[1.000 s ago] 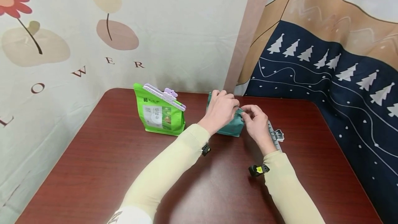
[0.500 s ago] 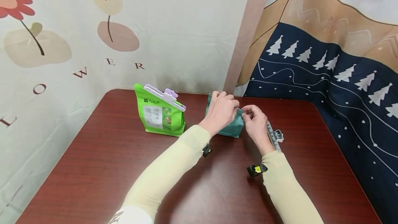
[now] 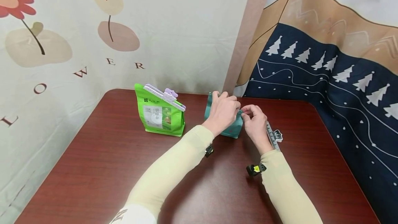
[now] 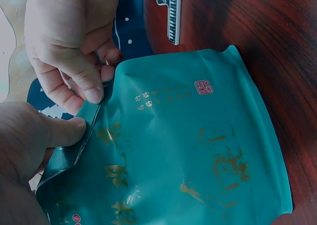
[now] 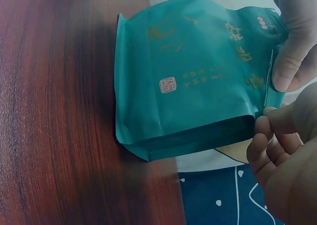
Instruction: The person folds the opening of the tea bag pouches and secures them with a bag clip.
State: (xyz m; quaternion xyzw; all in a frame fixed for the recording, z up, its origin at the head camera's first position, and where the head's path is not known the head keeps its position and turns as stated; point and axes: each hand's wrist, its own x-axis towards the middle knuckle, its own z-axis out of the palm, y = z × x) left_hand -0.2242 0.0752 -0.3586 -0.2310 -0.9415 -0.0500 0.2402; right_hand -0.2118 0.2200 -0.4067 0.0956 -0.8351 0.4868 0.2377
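A teal foil pouch (image 3: 234, 129) with gold lettering and a small red seal stands on the table, its top edge folded over. My left hand (image 3: 223, 110) pinches the folded top, its thumb pressing the flap in the left wrist view. At the pouch's right corner my right hand (image 3: 255, 124) pinches the end of the fold between thumb and fingers. The right wrist view shows the pouch (image 5: 198, 76) with its side gusset and both hands along the top edge. Beyond my right wrist lies a bag clip (image 3: 274, 137) with a piano-key pattern, partly hidden by the hand.
A bright green pouch (image 3: 160, 118) stands upright at the left, with a lilac bag clip (image 3: 164, 96) across its slanted top. The dark red wooden table (image 3: 102, 168) ends at the back against a printed cloth (image 3: 186, 44) with flowers, and one with trees at the right.
The left hand has shifted slightly right, and the teal pouch has turned a little with it. The right hand keeps its pinch at the corner almost unmoved. The green pouch stays put.
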